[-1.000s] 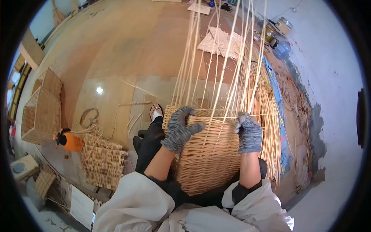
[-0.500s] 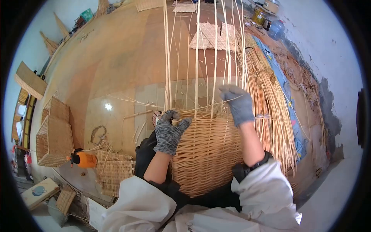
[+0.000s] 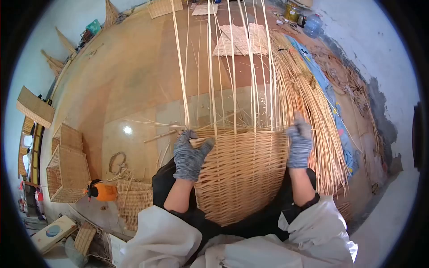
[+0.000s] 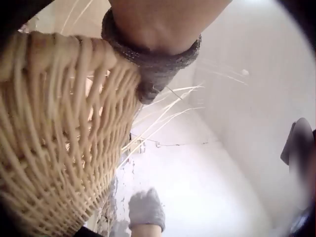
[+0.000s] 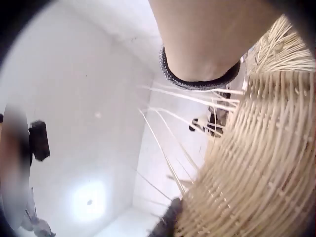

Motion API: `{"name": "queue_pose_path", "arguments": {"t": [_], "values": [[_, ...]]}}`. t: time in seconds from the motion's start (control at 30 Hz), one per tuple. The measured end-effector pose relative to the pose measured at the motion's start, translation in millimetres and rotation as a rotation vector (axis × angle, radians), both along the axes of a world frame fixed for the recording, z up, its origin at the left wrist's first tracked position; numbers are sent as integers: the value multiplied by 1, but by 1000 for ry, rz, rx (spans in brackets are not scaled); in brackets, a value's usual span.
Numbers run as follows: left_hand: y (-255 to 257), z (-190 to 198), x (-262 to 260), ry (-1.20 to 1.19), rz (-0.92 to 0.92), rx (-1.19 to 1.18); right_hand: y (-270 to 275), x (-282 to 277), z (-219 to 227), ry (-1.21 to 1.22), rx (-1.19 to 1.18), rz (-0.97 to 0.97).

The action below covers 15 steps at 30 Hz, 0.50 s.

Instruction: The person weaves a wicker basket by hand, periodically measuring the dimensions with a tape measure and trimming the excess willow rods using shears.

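A partly woven wicker basket [image 3: 241, 178] stands against the person's lap, with long upright stakes [image 3: 210, 80] rising from its rim. My left hand [image 3: 191, 154], in a grey knit glove, grips the basket's left corner, fingers over the rim and thumb on the near face. At the right corner, my gloved right hand [image 3: 300, 140] is blurred, its fingers curled at the end of a thin wicker strand along the rim. The left wrist view shows that right hand [image 4: 146, 212] beyond the basket's woven wall [image 4: 54, 123]. In the right wrist view, the wall [image 5: 266, 148] hides most of the left hand.
A large bundle of loose rods [image 3: 308, 107] lies along the right side on a blue cloth [image 3: 333, 111]. To the left are woven boxes [image 3: 73, 172], an orange spray bottle [image 3: 106, 192] and a flat woven panel [image 3: 134, 201]. Woven mats [image 3: 234, 42] lie ahead.
The right hand rose above the rim with a strand, then came down and outward to the right corner. The left hand keeps its hold on the left corner while the basket turned to face the person.
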State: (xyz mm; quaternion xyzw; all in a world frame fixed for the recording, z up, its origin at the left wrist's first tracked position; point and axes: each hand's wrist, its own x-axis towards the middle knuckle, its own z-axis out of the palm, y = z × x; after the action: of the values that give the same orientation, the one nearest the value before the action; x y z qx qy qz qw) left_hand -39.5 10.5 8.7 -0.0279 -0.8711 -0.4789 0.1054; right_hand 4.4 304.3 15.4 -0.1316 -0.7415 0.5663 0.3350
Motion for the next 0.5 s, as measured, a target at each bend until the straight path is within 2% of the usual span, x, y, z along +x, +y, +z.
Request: {"name": "queue_pose_path", "arguments": {"t": [0.03, 0.07, 0.1, 0.17, 0.2, 0.27, 0.37, 0.4, 0.5], "values": [[-2, 2, 5, 95, -22, -56, 14, 12, 0, 40, -294, -130], [-8, 0, 12, 38, -130, 91, 27, 23, -2, -57, -394, -171], [-8, -2, 17, 35, -150, 197, 31, 33, -12, -211, -398, -136], [-6, -8, 25, 14, -190, 406, 23, 50, -41, -552, -271, 121], [-8, -11, 27, -26, -201, 418, 20, 52, -54, -664, -226, 193], [-9, -5, 32, -45, -208, 565, 29, 42, -83, -781, -215, 167], [-24, 2, 26, -4, -197, 646, 12, 42, -52, -687, -8, 223], [-32, 7, 30, -16, -196, 700, 1, 50, -35, -614, 183, 176], [-53, 14, 30, 20, -165, 787, -33, 66, 9, -313, 289, 61]]}}
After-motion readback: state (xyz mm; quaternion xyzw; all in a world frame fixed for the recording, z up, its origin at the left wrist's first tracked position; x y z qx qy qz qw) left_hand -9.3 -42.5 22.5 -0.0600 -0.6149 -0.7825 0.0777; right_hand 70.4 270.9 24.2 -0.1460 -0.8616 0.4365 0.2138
